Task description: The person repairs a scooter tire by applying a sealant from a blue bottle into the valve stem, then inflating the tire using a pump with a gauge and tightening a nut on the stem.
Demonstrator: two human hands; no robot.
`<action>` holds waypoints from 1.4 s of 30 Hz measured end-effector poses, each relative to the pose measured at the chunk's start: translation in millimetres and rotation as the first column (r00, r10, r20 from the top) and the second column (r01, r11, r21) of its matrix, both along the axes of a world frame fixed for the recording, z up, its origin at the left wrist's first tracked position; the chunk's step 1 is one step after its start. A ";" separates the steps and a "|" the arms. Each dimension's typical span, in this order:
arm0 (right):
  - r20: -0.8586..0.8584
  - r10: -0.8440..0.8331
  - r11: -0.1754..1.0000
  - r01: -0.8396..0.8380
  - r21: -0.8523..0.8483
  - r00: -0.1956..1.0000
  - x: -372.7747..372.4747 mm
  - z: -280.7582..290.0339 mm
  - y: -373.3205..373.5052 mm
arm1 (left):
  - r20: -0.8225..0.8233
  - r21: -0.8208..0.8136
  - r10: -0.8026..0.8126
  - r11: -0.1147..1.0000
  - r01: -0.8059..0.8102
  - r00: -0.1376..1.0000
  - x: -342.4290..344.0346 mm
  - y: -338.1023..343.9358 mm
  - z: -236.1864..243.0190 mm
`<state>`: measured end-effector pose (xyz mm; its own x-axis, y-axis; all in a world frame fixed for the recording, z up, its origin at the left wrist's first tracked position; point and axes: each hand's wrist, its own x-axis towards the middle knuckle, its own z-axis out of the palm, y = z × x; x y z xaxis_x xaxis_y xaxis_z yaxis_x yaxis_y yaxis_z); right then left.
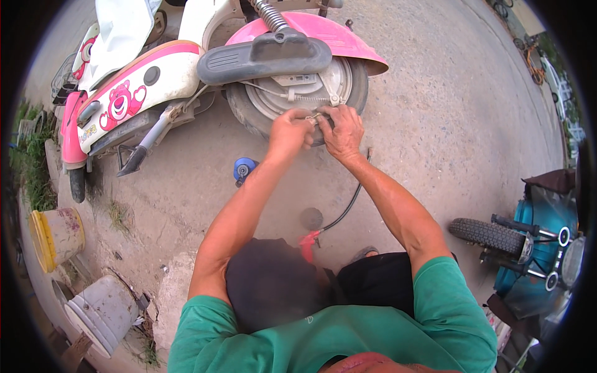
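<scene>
A pink and white electric scooter stands ahead of me, its rear wheel under a pink mudguard. Both my hands meet at the lower edge of that wheel, by the brake spring and rod on the hub. My left hand pinches at a small metallic piece, too small to name. Facing it, the fingers of my right hand are bent together on the same spot. What each fingertip grips is partly hidden.
A blue and black tool sits on the ground by my left forearm. Below my hands lies a red-handled piece with a black hose. A yellow-rimmed bucket and a grey-white bucket are left; a teal three-wheeler is right.
</scene>
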<state>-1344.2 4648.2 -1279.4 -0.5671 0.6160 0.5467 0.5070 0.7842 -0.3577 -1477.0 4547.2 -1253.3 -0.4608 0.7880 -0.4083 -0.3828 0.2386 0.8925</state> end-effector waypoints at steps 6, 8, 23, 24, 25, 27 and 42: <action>-0.014 -0.001 1.000 0.001 0.006 1.000 -0.3 -0.3 0.5 | -0.362 -0.042 -0.063 0.998 0.052 0.930 8.5 -3.6 7.5; -0.019 -0.002 1.000 0.003 0.011 1.000 -0.1 -0.5 0.7 | -0.348 -0.081 -0.072 0.996 0.046 0.935 6.0 -0.9 9.3; -0.013 0.004 1.000 -0.004 0.007 1.000 -0.1 0.0 0.2 | 0.154 0.052 0.031 0.998 -0.039 0.988 2.9 0.4 -6.9; -0.015 0.003 1.000 -0.003 0.003 1.000 -0.1 -0.6 0.6 | 0.129 0.086 0.040 0.995 -0.051 0.991 4.6 -0.2 -7.2; -0.016 0.002 1.000 -0.002 -0.001 1.000 0.2 -1.1 0.7 | 0.130 0.086 0.039 0.995 -0.051 0.991 6.1 -0.8 -7.3; -0.018 0.004 1.000 -0.004 -0.002 1.000 0.3 -1.3 0.9 | -0.031 0.118 0.022 0.993 -0.019 0.999 7.6 -1.3 -5.3; -0.023 -0.001 1.000 0.001 -0.007 1.000 -0.3 -0.1 0.5 | 0.008 -0.015 0.039 0.999 -0.039 0.999 1.5 3.3 -4.2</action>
<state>-1344.5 4648.8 -1279.5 -0.5537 0.6207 0.5551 0.4996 0.7810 -0.3749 -1475.5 4550.4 -1257.5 -0.4877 0.7633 -0.4238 -0.3996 0.2365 0.8857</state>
